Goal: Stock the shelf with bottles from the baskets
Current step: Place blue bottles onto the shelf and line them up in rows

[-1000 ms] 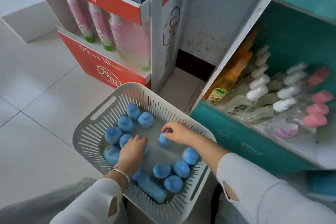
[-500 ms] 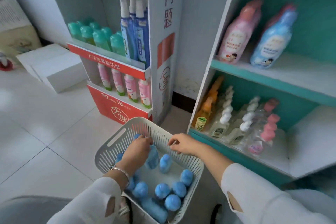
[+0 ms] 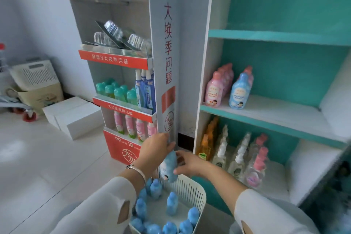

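A white slotted basket point(image 3: 191, 189) at the bottom centre holds several blue bottles point(image 3: 171, 203). Above it my left hand point(image 3: 154, 148) grips the top of one blue bottle point(image 3: 169, 165), lifted clear of the basket and hanging cap up. My right hand point(image 3: 187, 163) holds that same bottle from the right side, fingers wrapped round its body. To the right stands the teal shelf point(image 3: 266, 119); its middle board carries a row of pink bottles point(image 3: 214, 91) and a blue bottle point(image 3: 239, 93) beside them, with bare board further right.
The bottom teal shelf holds orange, clear and pink-capped bottles point(image 3: 239, 156). A red and white display stand point(image 3: 125, 110) with tubes and bottles rises on the left. White boxes point(image 3: 74, 116) and a trolley with baskets point(image 3: 32, 85) sit on the tiled floor behind.
Both hands were down in the basket among the bottles; now they have risen together with one blue bottle above the rim. The view has tilted up toward the shelves.
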Motion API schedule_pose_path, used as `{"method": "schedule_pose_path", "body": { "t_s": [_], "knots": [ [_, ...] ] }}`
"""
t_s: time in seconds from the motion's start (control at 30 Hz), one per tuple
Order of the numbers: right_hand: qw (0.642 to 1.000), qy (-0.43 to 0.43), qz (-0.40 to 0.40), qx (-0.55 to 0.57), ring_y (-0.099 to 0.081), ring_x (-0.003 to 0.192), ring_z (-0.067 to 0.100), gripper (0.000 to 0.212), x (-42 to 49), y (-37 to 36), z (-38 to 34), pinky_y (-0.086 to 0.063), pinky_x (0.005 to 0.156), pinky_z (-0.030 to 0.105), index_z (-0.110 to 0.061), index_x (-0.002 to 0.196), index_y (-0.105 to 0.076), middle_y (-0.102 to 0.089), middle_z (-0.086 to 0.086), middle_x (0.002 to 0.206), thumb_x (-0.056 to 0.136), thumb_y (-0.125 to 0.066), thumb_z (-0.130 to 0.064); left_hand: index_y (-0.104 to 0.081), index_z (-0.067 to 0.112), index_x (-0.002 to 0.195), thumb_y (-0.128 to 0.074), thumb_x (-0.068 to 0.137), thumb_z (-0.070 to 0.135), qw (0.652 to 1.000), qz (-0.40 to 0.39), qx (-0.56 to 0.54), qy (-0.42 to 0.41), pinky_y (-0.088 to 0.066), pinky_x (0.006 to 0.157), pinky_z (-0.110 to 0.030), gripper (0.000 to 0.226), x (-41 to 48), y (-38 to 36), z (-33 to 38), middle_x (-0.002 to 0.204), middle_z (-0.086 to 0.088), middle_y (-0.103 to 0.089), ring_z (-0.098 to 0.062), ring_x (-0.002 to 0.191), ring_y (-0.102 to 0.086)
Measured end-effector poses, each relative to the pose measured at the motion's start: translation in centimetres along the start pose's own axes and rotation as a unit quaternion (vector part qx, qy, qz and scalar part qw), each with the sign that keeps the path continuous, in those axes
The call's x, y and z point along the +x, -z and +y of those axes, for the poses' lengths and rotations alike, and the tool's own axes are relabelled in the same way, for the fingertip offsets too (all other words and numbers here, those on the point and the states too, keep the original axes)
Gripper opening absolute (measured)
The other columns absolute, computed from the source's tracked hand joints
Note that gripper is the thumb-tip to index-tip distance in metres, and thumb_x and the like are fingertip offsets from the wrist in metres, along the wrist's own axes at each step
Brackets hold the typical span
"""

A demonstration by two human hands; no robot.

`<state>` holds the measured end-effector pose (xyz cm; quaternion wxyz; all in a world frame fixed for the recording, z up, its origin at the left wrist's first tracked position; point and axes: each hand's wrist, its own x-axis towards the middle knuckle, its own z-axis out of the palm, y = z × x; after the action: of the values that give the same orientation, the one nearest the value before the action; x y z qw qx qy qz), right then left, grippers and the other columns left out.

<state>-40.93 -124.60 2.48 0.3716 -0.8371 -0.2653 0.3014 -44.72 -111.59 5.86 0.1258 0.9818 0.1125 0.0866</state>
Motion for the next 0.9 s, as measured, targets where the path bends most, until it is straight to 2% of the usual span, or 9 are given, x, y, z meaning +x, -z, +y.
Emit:
{"method": "schedule_pose_path", "body": {
  "t_s": [0.07,0.23,0.37,0.47,0.57,0.67,0.77,0.87,0.9],
  "knots": [
    [1.0,0.012,0.012,0.022,-0.052,0.1,0.006,0.061,-0.5,0.1,-0.3,-0.042,0.086,0.018,-0.016,0.134,-0.042,-0.055,-0.004,0.118,0.08,-0.072,-0.017,-0.057,0.006,0.087,-0.051,0.089,0.034,1.0,0.024,-0.003,0.017,-0.039,0.061,-0.031,0.029,0.0,1.1,1.3,0.084,-0.011,-0.058,-0.028,0.076,-0.057],
    [0.984,0.051,0.169,-0.003,-0.056,0.097,0.012,0.053,-1.1,1.3,-0.3,-0.046,0.084,0.025,-0.016,0.119,-0.049,-0.059,-0.003,0.107,0.075,-0.076,-0.031,-0.05,0.016,0.078,-0.048,0.088,0.052,0.997,0.064,-0.027,0.016,-0.039,0.06,-0.027,0.037,0.4,2.5,4.4,0.076,-0.001,-0.054,-0.02,0.072,-0.055],
    [0.973,0.05,0.21,0.079,-0.055,0.098,0.014,0.056,-2.2,4.4,-0.2,-0.045,0.074,0.018,-0.014,0.121,-0.046,-0.056,-0.003,0.106,0.076,-0.077,-0.025,-0.057,0.015,0.103,-0.039,0.097,0.041,0.979,0.016,-0.203,-0.03,-0.037,0.075,-0.028,0.032,2.1,1.8,5.0,0.094,-0.003,-0.052,-0.024,0.094,-0.055],
    [0.953,0.064,0.23,0.186,-0.061,0.103,0.018,0.056,-3.1,7.5,0.4,-0.054,0.084,0.031,-0.018,0.121,-0.049,-0.061,0.001,0.111,0.074,-0.079,-0.024,-0.049,0.013,0.124,-0.04,0.099,0.028,0.937,-0.036,-0.345,-0.048,-0.043,0.09,-0.03,0.031,2.3,0.6,5.5,0.114,-0.008,-0.055,-0.023,0.108,-0.055],
    [0.933,0.085,0.239,0.257,-0.064,0.105,0.027,0.054,-4.1,10.5,0.9,-0.055,0.087,0.045,-0.017,0.123,-0.051,-0.063,0.01,0.118,0.076,-0.077,-0.015,-0.046,0.013,0.126,-0.052,0.093,0.026,0.908,-0.075,-0.409,-0.045,-0.055,0.083,-0.03,0.036,2.3,-0.1,7.3,0.113,-0.006,-0.061,-0.016,0.096,-0.062],
    [0.928,0.102,0.262,0.245,-0.063,0.107,0.026,0.049,-4.9,13.3,1.0,-0.054,0.09,0.047,-0.017,0.119,-0.053,-0.064,0.007,0.115,0.077,-0.075,-0.01,-0.045,0.014,0.127,-0.055,0.092,0.028,0.903,-0.056,-0.422,-0.052,-0.054,0.07,-0.018,0.039,3.6,0.4,9.9,0.114,-0.001,-0.06,-0.007,0.087,-0.062],
    [0.919,0.123,0.318,0.197,-0.06,0.107,0.022,0.045,-5.1,16.6,0.6,-0.054,0.09,0.041,-0.019,0.115,-0.052,-0.061,0.002,0.11,0.077,-0.075,-0.01,-0.041,0.02,0.135,-0.056,0.091,0.027,0.893,-0.036,-0.444,-0.073,-0.052,0.09,-0.03,0.047,5.5,1.4,12.8,0.13,-0.002,-0.055,-0.017,0.109,-0.059],
    [0.893,0.144,0.407,0.126,-0.057,0.102,0.02,0.049,-4.6,20.0,0.1,-0.053,0.087,0.041,-0.016,0.118,-0.052,-0.059,0.0,0.109,0.076,-0.077,-0.014,-0.038,0.022,0.138,-0.057,0.091,0.018,0.905,0.009,-0.411,-0.112,-0.041,0.098,-0.03,0.051,6.9,2.4,15.1,0.135,0.0,-0.046,-0.017,0.12,-0.047],
    [0.883,0.138,0.435,0.106,-0.057,0.1,0.019,0.055,-4.3,21.0,0.1,-0.053,0.081,0.035,-0.015,0.122,-0.05,-0.058,-0.001,0.11,0.075,-0.078,-0.016,-0.037,0.023,0.138,-0.056,0.091,0.017,0.91,0.016,-0.395,-0.123,-0.04,0.101,-0.032,0.05,7.2,2.5,15.6,0.137,-0.001,-0.044,-0.018,0.123,-0.046]
  ]
}}
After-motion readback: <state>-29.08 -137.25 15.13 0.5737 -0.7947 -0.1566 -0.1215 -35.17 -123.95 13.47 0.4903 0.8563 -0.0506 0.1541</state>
